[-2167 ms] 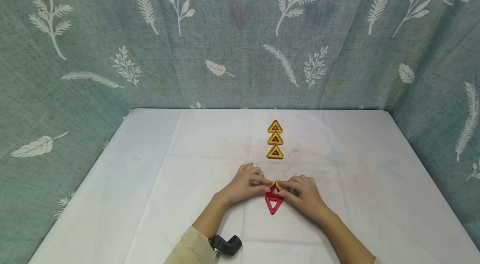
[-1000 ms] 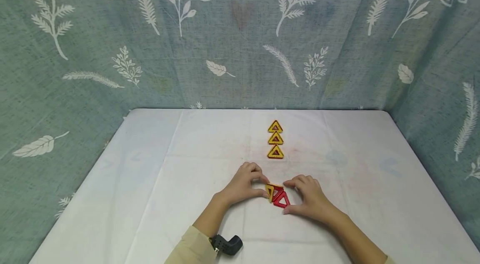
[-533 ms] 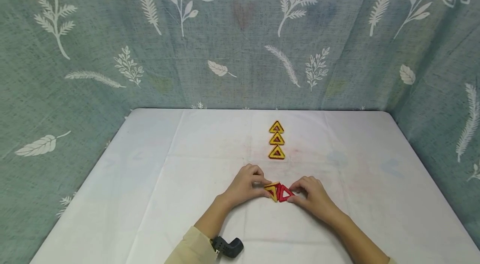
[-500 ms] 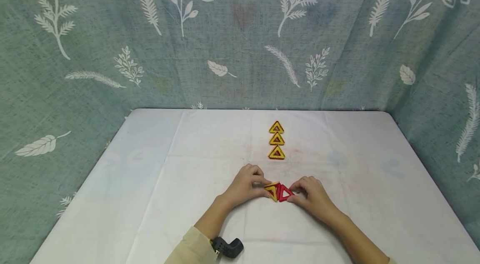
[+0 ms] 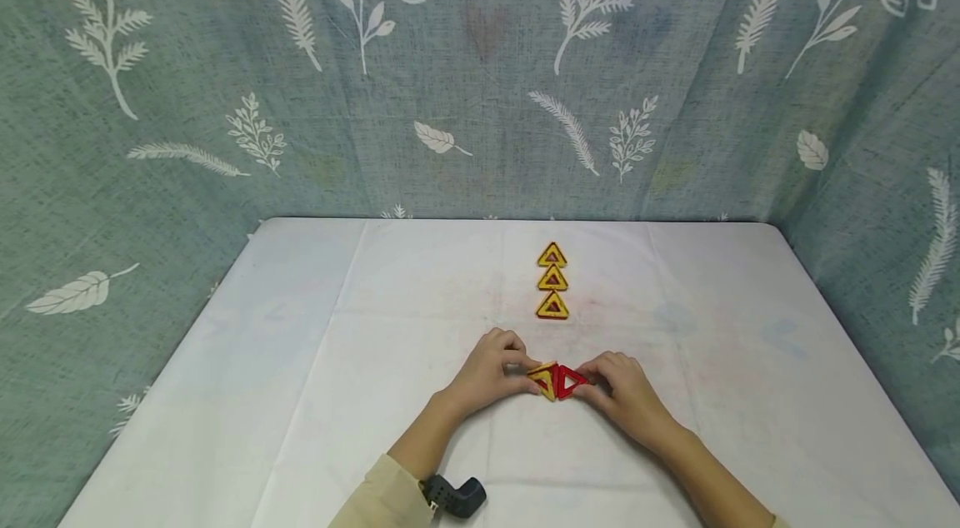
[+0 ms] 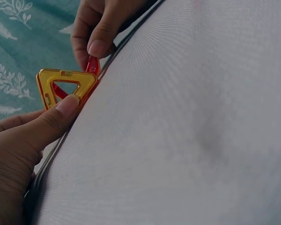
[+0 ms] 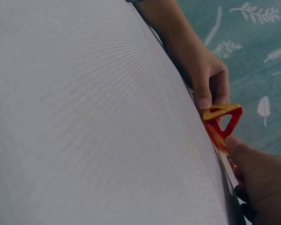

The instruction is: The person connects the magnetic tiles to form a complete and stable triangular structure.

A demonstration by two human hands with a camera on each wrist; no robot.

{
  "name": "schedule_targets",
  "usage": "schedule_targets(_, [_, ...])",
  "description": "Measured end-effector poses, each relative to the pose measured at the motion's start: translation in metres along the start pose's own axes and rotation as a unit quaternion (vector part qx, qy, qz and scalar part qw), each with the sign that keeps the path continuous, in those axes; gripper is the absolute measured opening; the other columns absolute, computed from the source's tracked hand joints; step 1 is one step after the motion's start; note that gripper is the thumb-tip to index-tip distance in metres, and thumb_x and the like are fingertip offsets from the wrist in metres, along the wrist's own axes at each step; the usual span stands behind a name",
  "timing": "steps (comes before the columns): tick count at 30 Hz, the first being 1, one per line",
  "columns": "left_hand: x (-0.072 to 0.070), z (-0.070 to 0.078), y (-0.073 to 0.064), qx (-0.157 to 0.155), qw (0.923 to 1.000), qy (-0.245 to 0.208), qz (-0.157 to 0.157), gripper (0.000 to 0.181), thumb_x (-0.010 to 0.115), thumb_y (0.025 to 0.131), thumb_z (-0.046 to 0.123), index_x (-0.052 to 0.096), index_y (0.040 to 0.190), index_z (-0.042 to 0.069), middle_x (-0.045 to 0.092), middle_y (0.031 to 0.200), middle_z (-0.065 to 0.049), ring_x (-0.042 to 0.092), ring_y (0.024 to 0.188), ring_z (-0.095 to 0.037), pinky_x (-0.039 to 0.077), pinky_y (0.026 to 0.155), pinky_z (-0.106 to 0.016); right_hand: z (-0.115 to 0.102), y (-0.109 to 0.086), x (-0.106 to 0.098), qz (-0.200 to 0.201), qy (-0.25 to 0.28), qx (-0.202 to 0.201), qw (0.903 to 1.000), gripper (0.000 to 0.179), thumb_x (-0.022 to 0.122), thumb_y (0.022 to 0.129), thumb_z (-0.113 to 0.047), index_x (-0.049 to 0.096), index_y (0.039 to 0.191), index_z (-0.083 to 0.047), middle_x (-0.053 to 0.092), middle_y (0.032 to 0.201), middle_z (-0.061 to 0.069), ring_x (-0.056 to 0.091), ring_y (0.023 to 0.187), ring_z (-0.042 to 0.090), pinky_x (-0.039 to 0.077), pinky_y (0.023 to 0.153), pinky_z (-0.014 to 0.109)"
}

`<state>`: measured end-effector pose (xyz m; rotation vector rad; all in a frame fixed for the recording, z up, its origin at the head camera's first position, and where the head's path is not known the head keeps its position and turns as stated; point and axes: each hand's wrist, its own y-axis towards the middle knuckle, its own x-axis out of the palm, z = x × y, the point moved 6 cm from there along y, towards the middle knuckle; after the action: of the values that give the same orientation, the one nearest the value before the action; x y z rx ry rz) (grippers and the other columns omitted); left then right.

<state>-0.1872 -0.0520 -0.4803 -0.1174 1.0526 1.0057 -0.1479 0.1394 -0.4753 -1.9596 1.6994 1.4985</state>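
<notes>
In the head view my left hand [image 5: 491,370] pinches a yellow triangular magnetic tile [image 5: 550,386] between thumb and fingers. It belongs to a small cluster of yellow and red tiles leaning together at their edges. My right hand [image 5: 628,397] pinches the pointed end of a red triangular magnetic tile [image 5: 562,383], which adjoins the cluster on its right. From the left wrist, the yellow tile [image 6: 43,89] stands tilted with my thumb on its corner. Seen from the right wrist, my thumb meets the red tile [image 7: 235,123] low down. Fingertips cover parts of the tiles.
Farther back lie three yellow triangles showing red, in a column: a near one [image 5: 552,316], a middle one [image 5: 552,287] and a far one [image 5: 552,265]. A white cloth [image 5: 375,445] covers the table. A leaf-patterned curtain [image 5: 480,95] surrounds its far side. A black device [image 5: 459,497] sits at my left wrist.
The cluster has been turned, so the red tile that pointed toward me now points right. My right hand let go, opened wider, then pinched that tile's tip. My left hand stays at the cluster.
</notes>
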Motion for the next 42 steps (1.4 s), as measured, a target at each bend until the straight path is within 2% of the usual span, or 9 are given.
schedule_targets(9, [-0.002, 0.003, -0.001, 0.004, 0.9999, 0.009, 0.008, 0.032, 0.083, 0.066, 0.036, 0.077, 0.093, 0.019, 0.052, 0.087, 0.01, 0.043, 0.084, -0.007, 0.038, 0.076, -0.025, -0.004, 0.001, -0.001, 0.03, 0.04, -0.011, 0.9987, 0.028, 0.082, 0.068, -0.013, 0.068, 0.092, -0.01, 0.063, 0.083, -0.007, 0.049, 0.078, 0.004, 0.04, 0.072, 0.029])
schedule_targets(14, [-0.003, 0.003, -0.001, 0.005, 0.9999, 0.013, 0.01, 0.032, 0.083, 0.066, 0.036, 0.077, 0.092, 0.019, 0.053, 0.086, 0.01, 0.043, 0.084, -0.007, 0.038, 0.075, -0.024, -0.007, 0.003, 0.002, 0.044, 0.069, -0.026, 0.9963, 0.031, 0.082, 0.066, -0.01, 0.069, 0.093, -0.008, 0.065, 0.083, -0.003, 0.05, 0.077, 0.007, 0.039, 0.07, 0.025])
schedule_targets(23, [-0.002, 0.003, -0.001, 0.027, 0.9993, 0.013, 0.024, 0.032, 0.083, 0.066, 0.036, 0.077, 0.092, 0.019, 0.052, 0.086, 0.01, 0.043, 0.083, -0.007, 0.038, 0.074, -0.024, -0.01, 0.009, 0.009, 0.04, 0.143, -0.056, 0.9873, 0.037, 0.081, 0.066, -0.004, 0.07, 0.101, 0.0, 0.067, 0.084, 0.002, 0.057, 0.071, 0.012, 0.042, 0.065, 0.023])
schedule_targets(30, [-0.001, 0.003, -0.002, 0.04, 0.9988, 0.015, 0.025, 0.03, 0.082, 0.067, 0.035, 0.077, 0.091, 0.019, 0.052, 0.086, 0.01, 0.042, 0.082, -0.007, 0.038, 0.074, -0.023, -0.014, 0.01, 0.014, 0.02, 0.115, -0.036, 0.9925, 0.043, 0.082, 0.067, -0.013, 0.07, 0.106, 0.0, 0.065, 0.085, 0.001, 0.054, 0.071, 0.01, 0.038, 0.069, 0.028])
schedule_targets(36, [-0.001, 0.005, -0.001, 0.038, 0.9989, 0.019, 0.02, 0.029, 0.081, 0.068, 0.036, 0.076, 0.091, 0.02, 0.052, 0.087, 0.01, 0.042, 0.082, -0.007, 0.038, 0.074, -0.023, -0.013, 0.011, 0.013, 0.011, 0.139, -0.029, 0.9898, 0.043, 0.082, 0.067, -0.011, 0.07, 0.107, 0.001, 0.065, 0.087, 0.003, 0.054, 0.07, 0.011, 0.044, 0.064, 0.025])
schedule_targets(42, [-0.001, 0.004, -0.001, 0.035, 0.999, 0.018, 0.019, 0.028, 0.081, 0.068, 0.036, 0.076, 0.09, 0.02, 0.052, 0.087, 0.01, 0.042, 0.083, -0.007, 0.038, 0.075, -0.024, -0.01, 0.012, 0.013, 0.0, 0.147, -0.02, 0.989, 0.044, 0.082, 0.068, -0.013, 0.07, 0.108, 0.001, 0.064, 0.089, 0.001, 0.054, 0.07, 0.011, 0.044, 0.063, 0.025])
